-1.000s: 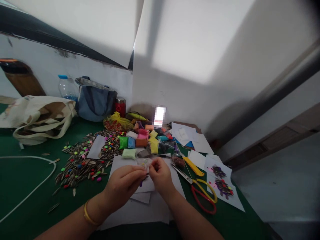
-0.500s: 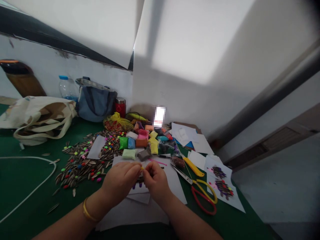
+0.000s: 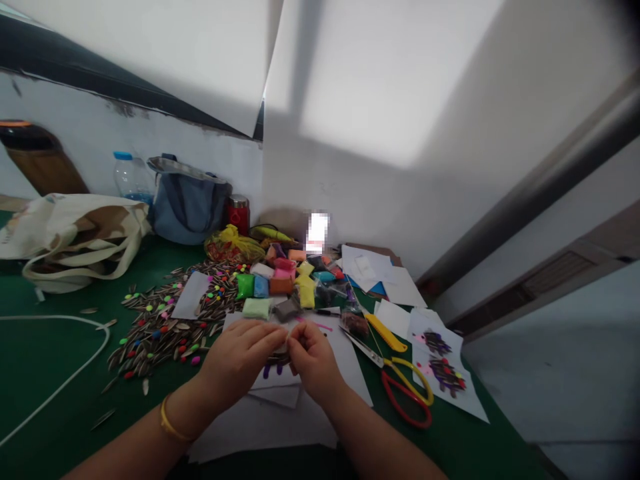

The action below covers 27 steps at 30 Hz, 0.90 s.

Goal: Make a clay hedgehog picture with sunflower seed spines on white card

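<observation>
My left hand (image 3: 244, 355) and my right hand (image 3: 311, 352) meet over the white paper, thumbs and forefingers pinched together. Between the fingertips is a tiny bit of yellow clay, which the fingers now almost wholly hide. Just beneath them lies a small sheet (image 3: 284, 380) bearing purple clay strips (image 3: 273, 371) and sunflower seeds, partly covered by my hands. Larger white sheets (image 3: 280, 427) are spread under it. Beyond my fingers are several soft packets of coloured clay, among them a yellow packet (image 3: 307, 295) and a pale green packet (image 3: 257, 308).
Left of my hands spreads a pile of sunflower seeds (image 3: 165, 340) mixed with coloured clay balls. To the right lie scissors (image 3: 387, 363), a yellow cutter (image 3: 387, 333) and decorated papers (image 3: 447, 377). Behind stand a canvas bag (image 3: 75, 227), a blue bag (image 3: 189, 210) and a red flask (image 3: 239, 215).
The yellow bit that showed between my fingertips is now mostly covered, as my left fingers have flattened and closed over it. The view has shifted slightly.
</observation>
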Each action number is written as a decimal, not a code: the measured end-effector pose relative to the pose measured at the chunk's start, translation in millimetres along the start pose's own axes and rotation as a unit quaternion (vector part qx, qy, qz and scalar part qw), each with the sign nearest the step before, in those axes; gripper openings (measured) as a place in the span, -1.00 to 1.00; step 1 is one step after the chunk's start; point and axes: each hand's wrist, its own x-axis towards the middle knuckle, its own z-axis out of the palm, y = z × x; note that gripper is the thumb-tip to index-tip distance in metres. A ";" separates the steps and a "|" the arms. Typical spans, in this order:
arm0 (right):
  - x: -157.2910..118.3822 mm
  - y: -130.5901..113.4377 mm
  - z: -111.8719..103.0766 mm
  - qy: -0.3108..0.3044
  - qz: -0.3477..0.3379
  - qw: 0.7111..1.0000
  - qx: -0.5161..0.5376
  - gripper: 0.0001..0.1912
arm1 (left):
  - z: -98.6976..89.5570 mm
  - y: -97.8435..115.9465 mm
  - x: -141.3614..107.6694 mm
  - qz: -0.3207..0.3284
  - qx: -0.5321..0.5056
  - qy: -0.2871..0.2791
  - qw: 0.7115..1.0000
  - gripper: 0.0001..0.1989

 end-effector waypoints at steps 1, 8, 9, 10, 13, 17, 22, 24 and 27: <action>-0.4 0.3 0.3 -0.003 0.006 1.000 -0.001 -0.76 | 0.0 -0.5 0.1 -0.005 -0.005 0.005 1.000 -0.84; -2.2 1.9 0.2 -0.017 0.021 1.000 -0.004 -0.78 | -6.4 -1.7 3.8 0.016 -0.008 -0.010 1.000 -0.85; -2.0 1.2 -0.1 -0.015 0.018 1.000 -0.003 -0.77 | -7.6 -1.1 4.6 0.018 0.000 -0.020 1.000 -0.84; -1.7 0.4 -0.5 -0.012 0.015 1.000 -0.003 -0.76 | -8.9 -0.2 5.5 0.018 0.010 -0.031 0.999 -0.84; -0.3 -1.7 -1.9 -0.002 0.015 1.000 -0.009 -0.75 | -11.4 3.9 8.0 0.013 0.039 -0.050 0.998 -0.81; 1.0 -0.4 -3.7 0.001 0.006 1.000 -0.028 -0.78 | -11.2 8.3 9.6 -0.001 0.056 -0.047 0.997 -0.94; 1.0 3.8 -5.3 0.007 -0.017 0.998 -0.055 -0.83 | -6.4 6.1 3.4 -0.013 0.033 -0.008 0.999 -0.98; 1.6 3.8 -6.7 0.011 -0.021 0.998 -0.061 -0.84 | -3.3 3.3 -1.0 -0.015 0.009 0.014 1.000 -0.90; 4.3 1.9 -11.5 0.037 -0.025 0.996 -0.071 -0.83 | 0.3 -3.7 -5.9 -0.036 -0.034 0.049 0.998 -0.76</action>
